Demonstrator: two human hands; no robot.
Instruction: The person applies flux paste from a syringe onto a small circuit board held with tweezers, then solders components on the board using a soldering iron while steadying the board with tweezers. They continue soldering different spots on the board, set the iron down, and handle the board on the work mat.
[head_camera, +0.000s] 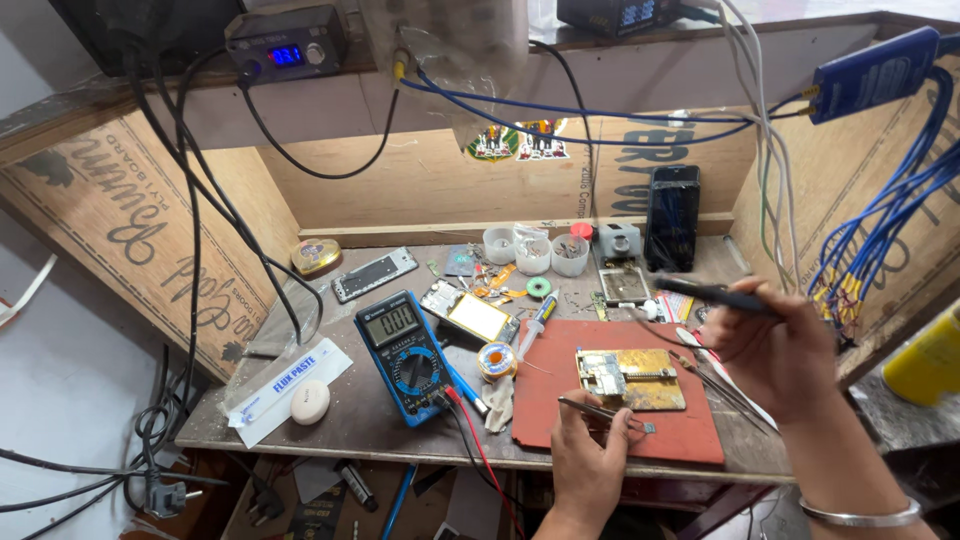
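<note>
A small chip lies on the red mat at lower centre, just below the circuit board; the left hand pinches tweezers beside it, and the right hand grips a soldering iron. A nudge from the tweezers could flick the chip off the mat. A white strip label with blue lettering lies on the tabletop at lower left, and a colourful sticker marks the back wall.

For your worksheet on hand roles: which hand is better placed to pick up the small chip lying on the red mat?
Probably the left hand: its tweezers point at the chip close by. The right hand holds a black tool raised farther away.
</note>
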